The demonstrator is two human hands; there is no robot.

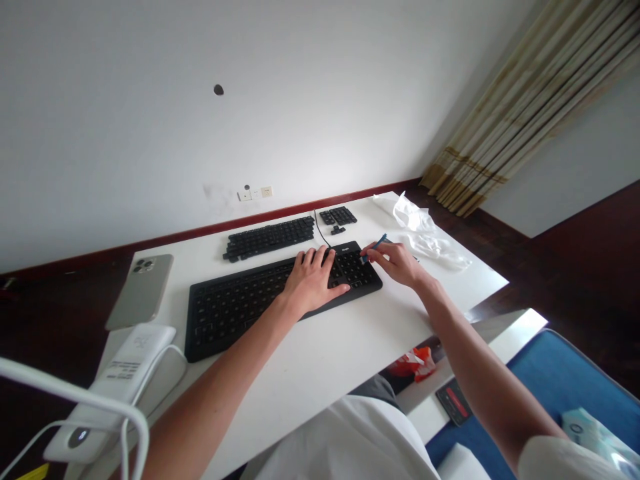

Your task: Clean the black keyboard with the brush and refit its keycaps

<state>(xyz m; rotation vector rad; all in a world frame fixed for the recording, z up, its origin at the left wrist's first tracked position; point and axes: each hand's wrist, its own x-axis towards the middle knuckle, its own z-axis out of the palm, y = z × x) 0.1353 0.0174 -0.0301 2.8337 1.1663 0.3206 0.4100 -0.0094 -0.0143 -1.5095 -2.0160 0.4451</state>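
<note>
A person works at a white counter (320, 353) in a room with a dark wood floor, seen from the head-worn view. A matte black full-size computer keyboard (240, 310) lies at an angle near the counter's middle. The left hand (311, 280) rests open on the keyboard's right end, fingers spread and curved over the keys. The right hand (393, 263) is closed in a narrow pinch on a slim blue stick-shaped tool (376, 248), its lower tip at the keyboard's upper right corner; the tool's exact kind is too small to tell.

Taking twelve o'clock from the keyboard toward the wall, a long block of black keycaps (269, 238) lies at twelve o'clock, with a small cluster of black keycaps (339, 215) at one o'clock. A thin black cable (319, 227) runs between them to the keyboard. Crumpled clear plastic wrap (417, 230) sits at two o'clock. A titanium-grey smartphone (141, 291) lies back up at nine o'clock, and a white power bank (135, 363) with a white cable (75, 383) lies at seven o'clock. A blue upholstered seat (565, 373) shows beyond the counter's edge at four o'clock.
</note>
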